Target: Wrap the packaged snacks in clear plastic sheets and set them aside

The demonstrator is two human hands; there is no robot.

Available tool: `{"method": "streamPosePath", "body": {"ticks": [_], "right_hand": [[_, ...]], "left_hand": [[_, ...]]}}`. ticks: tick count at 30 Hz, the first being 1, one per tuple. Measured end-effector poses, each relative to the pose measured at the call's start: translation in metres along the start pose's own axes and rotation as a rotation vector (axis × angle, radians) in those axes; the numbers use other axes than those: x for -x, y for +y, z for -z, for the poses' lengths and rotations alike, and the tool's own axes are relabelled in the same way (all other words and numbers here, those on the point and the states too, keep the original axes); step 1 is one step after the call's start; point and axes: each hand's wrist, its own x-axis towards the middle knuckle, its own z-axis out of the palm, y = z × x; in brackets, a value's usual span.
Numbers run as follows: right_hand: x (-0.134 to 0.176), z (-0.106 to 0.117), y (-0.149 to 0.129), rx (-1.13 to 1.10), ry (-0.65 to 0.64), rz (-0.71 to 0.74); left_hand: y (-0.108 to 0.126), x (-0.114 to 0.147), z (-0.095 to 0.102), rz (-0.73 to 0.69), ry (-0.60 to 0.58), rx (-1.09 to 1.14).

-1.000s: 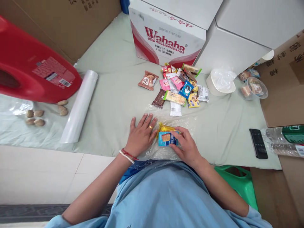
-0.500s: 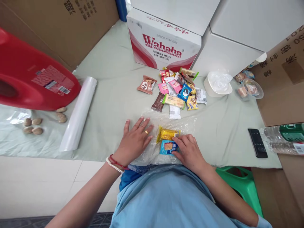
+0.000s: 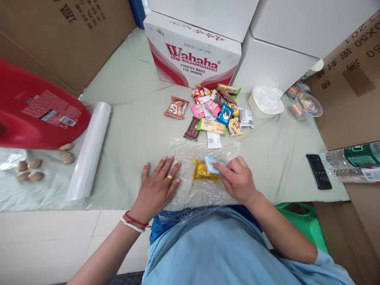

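Note:
My left hand (image 3: 158,184) lies flat with fingers spread, on the left edge of a sheet of clear plastic (image 3: 184,190). Pinched between the thumb and fingers of my right hand (image 3: 237,178) is a small blue snack packet (image 3: 211,164), tilted up over the plastic. Just below it, a yellow wrapped snack (image 3: 202,170) rests on the sheet, its right part partly covered by the packet and fingers. Beyond the sheet is a pile of wrapped snacks, with a green-ended wafer pack (image 3: 212,126), a dark brown bar (image 3: 192,128) and a blue packet (image 3: 225,114).
A white roll of plastic (image 3: 90,150), a red jug (image 3: 38,107) and several brown nuts (image 3: 35,175) are at left. Behind the snacks stands a Wahaba-style printed carton (image 3: 192,51). To the right are a white bowl (image 3: 264,113), a black phone-like device (image 3: 318,171) and plastic bottles (image 3: 360,155).
My right hand has picked up the blue snack packet from beside the yellow snack and tilted it. My left hand stays spread, a little lower and further left in view; the view has shifted.

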Motion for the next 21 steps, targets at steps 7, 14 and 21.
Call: {"method": "streamPosePath", "body": {"ticks": [7,14,21], "right_hand": [[0.005,-0.027,-0.001,0.069,-0.323,0.075],[-0.012,-0.024,0.008,0.059,-0.416,0.122],[-0.018,-0.032,0.004,0.012,-0.426,0.023]], "left_hand": [[0.002,0.004,-0.001,0.0,0.014,-0.013],[0.004,0.004,-0.001,0.003,0.025,-0.026],[0.006,0.004,0.0,0.028,0.015,-0.021]]}}
